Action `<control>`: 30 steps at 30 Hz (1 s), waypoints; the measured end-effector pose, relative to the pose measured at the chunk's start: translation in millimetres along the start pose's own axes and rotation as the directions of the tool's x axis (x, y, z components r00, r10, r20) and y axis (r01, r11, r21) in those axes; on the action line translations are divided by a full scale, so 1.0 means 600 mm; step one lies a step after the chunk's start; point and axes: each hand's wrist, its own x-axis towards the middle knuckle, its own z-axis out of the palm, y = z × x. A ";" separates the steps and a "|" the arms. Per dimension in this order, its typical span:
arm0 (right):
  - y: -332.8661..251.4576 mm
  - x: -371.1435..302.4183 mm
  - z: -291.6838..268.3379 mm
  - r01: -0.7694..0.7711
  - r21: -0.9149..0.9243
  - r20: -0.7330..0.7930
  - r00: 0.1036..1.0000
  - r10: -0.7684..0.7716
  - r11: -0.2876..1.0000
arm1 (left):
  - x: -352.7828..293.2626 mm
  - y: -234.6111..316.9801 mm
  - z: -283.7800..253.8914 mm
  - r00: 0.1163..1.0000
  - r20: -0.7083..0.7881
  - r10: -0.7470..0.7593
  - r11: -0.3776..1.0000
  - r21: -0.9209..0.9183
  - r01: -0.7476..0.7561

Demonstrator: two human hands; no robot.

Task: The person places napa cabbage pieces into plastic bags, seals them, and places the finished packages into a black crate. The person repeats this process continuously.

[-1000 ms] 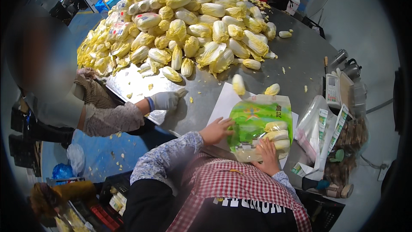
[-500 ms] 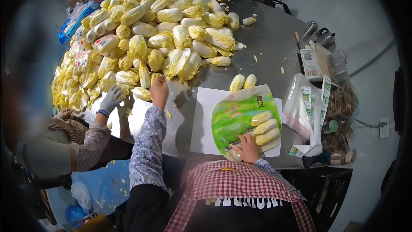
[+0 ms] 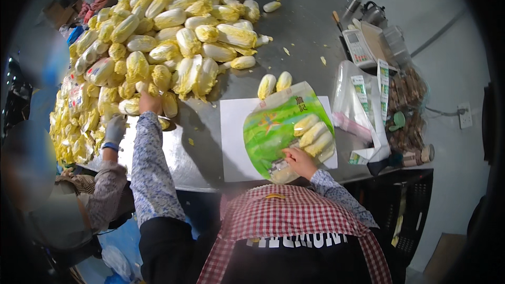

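Note:
My left hand (image 3: 151, 104) reaches into the near edge of a big heap of small napa cabbages (image 3: 138, 66). Its fingers are closed around the pale end of a napa cabbage (image 3: 141, 87), partly hidden in the heap. My right hand (image 3: 300, 163) rests on a clear and green printed plastic bag (image 3: 263, 139), fingers curled against its film. Three yellow-white napa cabbages (image 3: 314, 138) lie side by side at the bag's right, and more pale shapes show near its lower edge. Under the bag is a white sheet (image 3: 233, 150).
Two loose napa cabbages (image 3: 275, 83) lie beyond the bag on the metal table (image 3: 294, 37). At right are a scale (image 3: 359, 47), a label strip (image 3: 381, 121), plastic film and brown packs (image 3: 407, 92). A co-worker's gloved hand (image 3: 114, 130) works at the heap, left of mine.
My left hand has moved left along the heap and onto a napa cabbage. My right hand stays on the bag, its fingers now more curled. The whole view has shifted slightly.

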 end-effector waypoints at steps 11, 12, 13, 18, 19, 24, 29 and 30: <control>-0.061 0.003 0.016 -0.075 0.181 -0.171 0.979 0.107 0.981 | -0.406 0.149 -0.056 0.666 0.587 0.460 0.104 -0.781 0.616; -0.080 0.003 0.007 -0.061 0.194 -0.180 0.979 0.097 0.979 | -0.453 0.164 -0.061 0.598 0.637 0.486 0.079 -0.714 0.696; -0.089 0.000 -0.001 0.093 0.202 -0.239 0.970 -0.042 0.975 | -0.495 0.181 -0.069 0.599 0.647 0.472 0.104 -0.715 0.691; -0.124 -0.012 -0.036 0.094 0.218 -0.231 0.972 -0.042 0.971 | -0.604 0.208 -0.048 0.774 0.534 0.340 0.536 -0.787 0.307; -0.128 -0.017 -0.043 0.101 0.217 -0.228 0.972 -0.050 0.971 | -0.616 0.210 -0.027 0.819 0.478 0.318 0.598 -0.771 0.218; -0.143 -0.041 -0.063 0.191 0.124 -0.224 0.961 -0.160 0.974 | -0.642 0.233 0.074 0.829 0.448 0.335 0.539 -0.813 0.221; -0.156 -0.050 -0.075 0.289 0.136 -0.212 0.943 -0.257 0.948 | -0.622 0.248 0.137 0.541 0.706 0.456 0.424 -0.708 0.565; -0.159 -0.050 -0.081 0.295 0.148 -0.205 0.943 -0.263 0.944 | -0.624 0.249 0.150 0.504 0.690 0.520 0.444 -0.722 0.530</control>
